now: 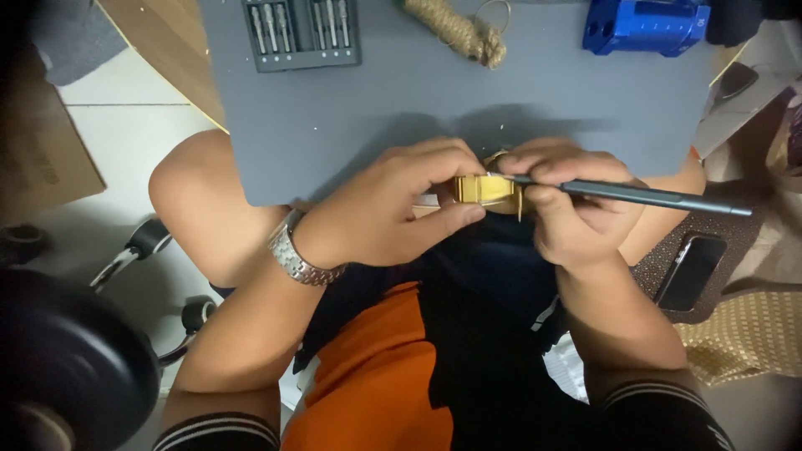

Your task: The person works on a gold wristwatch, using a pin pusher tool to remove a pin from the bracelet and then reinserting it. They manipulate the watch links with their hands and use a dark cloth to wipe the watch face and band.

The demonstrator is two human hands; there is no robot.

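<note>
Head view, looking straight down over the lap. Left hand (393, 205) clamped on a gold watch piece (483, 190), thumb beneath and fingers curled over the top, silver wristwatch (294, 252) on that wrist. Right hand (568, 209) pinched shut around a slim dark screwdriver (643, 196), held like a pen. Both hands pressed together at the near edge of the grey work mat (434, 92), above the knees.

Gold piece sitting between the two hands, touching both, slightly nearer the left palm. Screwdriver's long axis running almost level, handle trailing outward past the right hand, tip aimed inward toward the left hand and meeting the gold piece from its right. Exact contact spot hidden behind the fingers.

Beyond the hands, well apart on the mat: a bit set tray (301, 32) off to the left, a bundle of twine (455, 29) straight ahead, a blue block (645, 25) off to the right. Phone (689, 271) lying just outside the right wrist. Nothing lying between hands and gold piece.
</note>
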